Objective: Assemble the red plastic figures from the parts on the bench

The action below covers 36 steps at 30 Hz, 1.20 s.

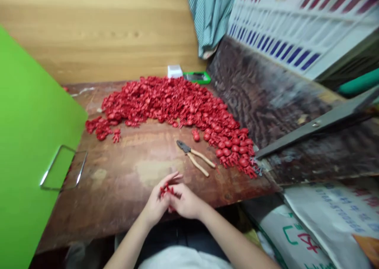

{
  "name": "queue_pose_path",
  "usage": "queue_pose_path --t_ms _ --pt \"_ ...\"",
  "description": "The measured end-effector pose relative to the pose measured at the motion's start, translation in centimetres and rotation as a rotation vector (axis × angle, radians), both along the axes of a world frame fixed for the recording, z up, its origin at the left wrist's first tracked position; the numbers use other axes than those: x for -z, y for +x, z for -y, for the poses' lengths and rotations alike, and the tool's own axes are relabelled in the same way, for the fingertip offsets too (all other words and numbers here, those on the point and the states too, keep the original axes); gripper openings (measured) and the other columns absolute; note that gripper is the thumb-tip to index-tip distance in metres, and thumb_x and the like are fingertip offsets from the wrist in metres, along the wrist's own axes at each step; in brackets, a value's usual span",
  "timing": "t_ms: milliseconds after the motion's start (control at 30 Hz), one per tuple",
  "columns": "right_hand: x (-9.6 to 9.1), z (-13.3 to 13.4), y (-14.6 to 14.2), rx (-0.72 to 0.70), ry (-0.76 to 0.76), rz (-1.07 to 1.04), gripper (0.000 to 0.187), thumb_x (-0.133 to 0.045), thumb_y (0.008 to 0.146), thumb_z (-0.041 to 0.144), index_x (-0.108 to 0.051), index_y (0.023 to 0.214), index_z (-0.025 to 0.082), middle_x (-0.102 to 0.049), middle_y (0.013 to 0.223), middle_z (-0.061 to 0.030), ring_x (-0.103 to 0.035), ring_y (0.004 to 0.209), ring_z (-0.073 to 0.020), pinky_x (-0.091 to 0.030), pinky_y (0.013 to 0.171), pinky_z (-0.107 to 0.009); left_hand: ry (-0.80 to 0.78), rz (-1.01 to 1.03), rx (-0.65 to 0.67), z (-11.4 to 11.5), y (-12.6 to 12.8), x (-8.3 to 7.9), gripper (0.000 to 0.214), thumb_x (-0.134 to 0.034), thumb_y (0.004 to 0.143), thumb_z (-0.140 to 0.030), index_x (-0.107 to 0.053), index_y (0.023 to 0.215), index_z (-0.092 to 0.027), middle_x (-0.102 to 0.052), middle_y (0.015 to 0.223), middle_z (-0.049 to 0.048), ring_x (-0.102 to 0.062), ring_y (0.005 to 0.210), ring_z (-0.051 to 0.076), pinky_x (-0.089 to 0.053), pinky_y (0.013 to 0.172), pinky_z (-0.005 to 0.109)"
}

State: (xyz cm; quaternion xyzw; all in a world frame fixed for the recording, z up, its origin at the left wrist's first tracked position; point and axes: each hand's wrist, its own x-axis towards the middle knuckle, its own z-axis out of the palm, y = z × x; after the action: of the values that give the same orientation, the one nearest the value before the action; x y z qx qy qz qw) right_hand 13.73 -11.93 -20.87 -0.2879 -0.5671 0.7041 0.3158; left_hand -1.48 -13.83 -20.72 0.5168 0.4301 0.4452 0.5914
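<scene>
Close to the table's front edge, my left hand point(157, 203) and my right hand point(187, 201) are together, fingers closed around a small red plastic figure point(166, 190). Parts of the figure stick out between the fingers; the rest is hidden. Beyond my hands lie pliers point(197, 158) with tan handles, jaws pointing away to the left. A big heap of similar red figures point(166, 99) curves across the back and right of the table. One loose red figure point(116, 135) lies at the heap's left end, another red figure point(196, 134) just past the pliers.
The brown wooden table point(112, 198) is bounded by a green panel point(35, 142) with a metal handle point(63, 168) at left. A white box point(174, 71) and a green tray point(197, 78) stand behind the heap. White crate point(278, 28), metal bar point(314, 125) and printed sacks point(314, 225) are at right.
</scene>
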Motion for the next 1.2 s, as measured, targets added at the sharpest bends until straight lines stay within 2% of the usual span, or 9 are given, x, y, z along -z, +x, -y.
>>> queue_pose_path --t_ms 67,167,233,267,367,500,767,1000,1200 --pt "-0.1 -0.9 -0.9 0.039 0.091 -0.010 0.078 -0.048 0.092 0.092 -0.060 0.068 0.019 -0.055 0.058 0.0011 -0.050 0.052 -0.0116 -0.041 0.053 -0.025 0.071 0.061 -0.103 -0.3 0.4 1.2 0.100 -0.075 0.076 -0.086 -0.065 0.148 -0.018 -0.075 0.138 0.0236 -0.074 0.124 0.038 -0.062 0.104 0.046" --pt "0.2 -1.8 -1.7 0.116 0.200 -0.034 0.077 -0.046 0.095 0.090 -0.053 0.061 0.021 -0.054 0.058 0.0004 -0.049 0.054 -0.0125 -0.041 0.054 -0.026 0.044 0.040 -0.253 -0.5 1.1 2.3 0.095 -0.080 0.080 -0.076 -0.056 0.155 -0.023 -0.060 0.159 0.0231 -0.069 0.137 0.038 -0.055 0.117 0.048" --pt "0.5 -2.0 -1.9 0.153 0.243 -0.049 0.071 -0.052 0.096 0.083 -0.050 0.060 0.021 -0.054 0.059 0.0006 -0.049 0.055 -0.0128 -0.040 0.054 -0.027 0.015 0.024 -0.290 -0.6 1.4 2.3 0.091 -0.082 0.080 -0.072 -0.057 0.155 -0.025 -0.053 0.166 0.0210 -0.069 0.137 0.038 -0.057 0.114 0.046" --pt "0.6 -2.0 -1.9 0.166 0.259 -0.054 0.067 -0.056 0.097 0.077 -0.050 0.061 0.022 -0.054 0.060 0.0010 -0.049 0.055 -0.0129 -0.040 0.054 -0.026 -0.002 0.012 -0.277 -0.6 1.5 2.3 0.086 -0.081 0.081 -0.071 -0.062 0.151 -0.025 -0.057 0.163 0.0201 -0.069 0.136 0.038 -0.059 0.112 0.046" --pt "0.7 -2.0 -1.8 0.195 0.306 -0.065 0.053 -0.061 0.098 0.058 -0.049 0.060 0.023 -0.053 0.060 0.0014 -0.052 0.057 -0.0144 -0.045 0.058 -0.028 -0.050 -0.056 -0.212 -1.1 1.4 2.2 0.061 -0.075 0.086 -0.069 -0.080 0.122 -0.020 -0.078 0.134 0.0175 -0.075 0.125 0.038 -0.062 0.107 0.047" --pt "0.6 -2.1 -1.8 0.248 0.332 -0.065 0.043 -0.059 0.096 0.047 -0.049 0.061 0.024 -0.056 0.067 0.0005 -0.054 0.068 -0.0170 -0.055 0.079 -0.035 -0.040 -0.125 -0.231 -2.1 1.1 2.9 0.058 -0.075 0.081 -0.074 -0.083 0.095 -0.019 -0.086 0.107 0.0161 -0.082 0.103 0.039 -0.068 0.094 0.050" --pt "0.9 -1.5 -1.6 0.204 0.241 -0.074 0.046 -0.056 0.102 0.052 -0.053 0.066 0.024 -0.053 0.067 0.0012 -0.053 0.065 -0.0160 -0.055 0.072 -0.031 0.045 -0.165 -0.187 -1.9 0.8 3.2 0.052 -0.069 0.089 -0.065 -0.082 0.097 -0.015 -0.086 0.105 0.0177 -0.083 0.101 0.038 -0.068 0.094 0.051" --pt "0.3 -0.6 -1.7 0.219 0.185 -0.066 0.052 -0.051 0.105 0.062 -0.055 0.072 0.023 -0.056 0.076 -0.0012 -0.052 0.070 -0.0167 -0.052 0.071 -0.031 0.172 -0.206 -0.212 -1.0 1.5 1.5 0.038 -0.062 0.097 -0.047 -0.083 0.096 -0.016 -0.086 0.097 0.0145 -0.082 0.090 0.032 -0.069 0.083 0.043" --pt "0.4 0.2 -1.4 0.219 0.107 -0.028 0.056 -0.055 0.103 0.068 -0.058 0.070 0.023 -0.051 0.069 0.0003 -0.048 0.069 -0.0177 -0.049 0.070 -0.032 0.144 -0.177 -0.266 -0.2 2.6 0.6 0.035 -0.060 0.095 -0.045 -0.081 0.092 -0.017 -0.085 0.097 0.0137 -0.080 0.091 0.030 -0.065 0.085 0.041"
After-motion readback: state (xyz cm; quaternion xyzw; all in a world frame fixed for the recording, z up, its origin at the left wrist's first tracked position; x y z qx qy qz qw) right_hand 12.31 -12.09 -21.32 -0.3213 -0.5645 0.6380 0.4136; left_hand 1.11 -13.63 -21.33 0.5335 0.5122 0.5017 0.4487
